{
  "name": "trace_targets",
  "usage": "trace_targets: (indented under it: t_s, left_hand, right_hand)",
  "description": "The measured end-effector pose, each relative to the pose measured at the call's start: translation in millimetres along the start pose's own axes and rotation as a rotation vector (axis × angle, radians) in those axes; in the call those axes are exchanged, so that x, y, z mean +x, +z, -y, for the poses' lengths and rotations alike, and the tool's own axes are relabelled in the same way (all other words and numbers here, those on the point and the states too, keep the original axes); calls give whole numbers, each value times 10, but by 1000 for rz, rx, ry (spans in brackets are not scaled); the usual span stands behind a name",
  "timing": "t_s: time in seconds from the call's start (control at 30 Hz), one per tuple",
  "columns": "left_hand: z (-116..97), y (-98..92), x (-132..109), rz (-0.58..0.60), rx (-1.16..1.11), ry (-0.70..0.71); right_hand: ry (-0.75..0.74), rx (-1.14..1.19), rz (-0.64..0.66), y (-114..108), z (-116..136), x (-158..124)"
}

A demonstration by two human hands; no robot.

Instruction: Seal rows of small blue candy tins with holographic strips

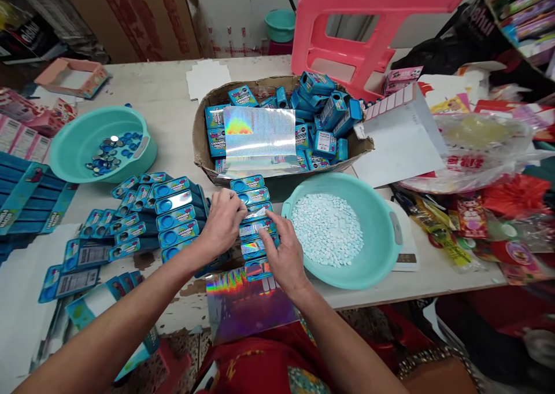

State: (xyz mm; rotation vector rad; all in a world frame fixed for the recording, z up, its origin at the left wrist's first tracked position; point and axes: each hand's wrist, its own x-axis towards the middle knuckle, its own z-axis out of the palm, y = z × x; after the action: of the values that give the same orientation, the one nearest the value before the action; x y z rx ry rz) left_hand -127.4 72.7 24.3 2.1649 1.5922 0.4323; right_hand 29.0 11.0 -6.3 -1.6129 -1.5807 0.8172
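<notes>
Now, column of blue tins: straight ahead of me, between the two hands, running from near the table edge out toward the cardboard box. Each tin top has its long axis left to right across my view.
Silvery strip: over roughly the third tin top from the far end, lying left to right as well, bridging the gap between the two hands.
Left hand: narrow, fingertips bunched at the strip's left end. I cannot tell whether they pinch it; the pads are hidden from me.
Right hand: thumb and index finger parted, index tip at the strip's right end, thumb closer to the body, over the next tin top.
Nearer hand: neither, as I read it; both are at the strip, from opposite ends.
What I steer by: strip axis against tin-top axis. I judge them close to parallel, though fingers cover both ends.
Flanks: a block of blue tins left of the left hand; the green bowl of white pieces just right of the right hand.
Near side: a holographic sheet by the table edge.
</notes>
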Motion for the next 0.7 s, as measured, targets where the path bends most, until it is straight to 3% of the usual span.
trace_targets:
  t_s: [0.2, 0.53, 0.7]
  left_hand:
    - [51, -15, 5, 28, -71, 52]
    - [15, -60, 22, 23, 124, 47]
    - [35, 16, -23, -71, 295, 122]
  right_hand:
    - [9, -46, 6, 12, -21, -7]
    - [-5, -39, 20, -10, -12, 6]
    - [-15, -47, 21, -13, -6, 2]
